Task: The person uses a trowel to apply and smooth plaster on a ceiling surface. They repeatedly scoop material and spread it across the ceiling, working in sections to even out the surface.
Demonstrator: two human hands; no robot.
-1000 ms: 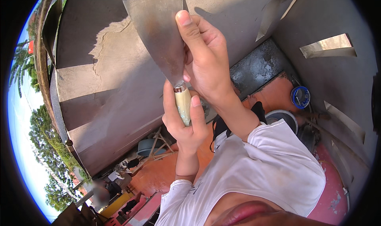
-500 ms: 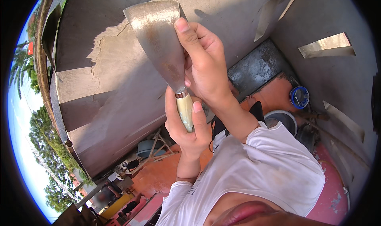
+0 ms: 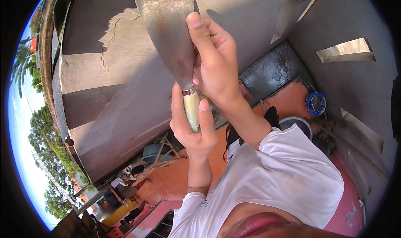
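Observation:
A putty knife is held upright in front of me, its wide, rust-stained metal blade at the top and its pale yellowish, paint-flecked handle with a silver collar below. My left hand is closed on the handle, fingers along its sides. My right hand grips the right edge of the blade, thumb near the upper corner. Behind the knife is a grey plastered wall with a pale cracked patch.
An orange floor lies below, with a dark grey slab, a blue-rimmed bucket, a round tub, a basin and wooden sticks. Another person is at lower left. A slotted wall stands right.
The putty knife and both hands dipped slightly half a second ago and are now raised again, close to where they were a second ago. The grips look the same.

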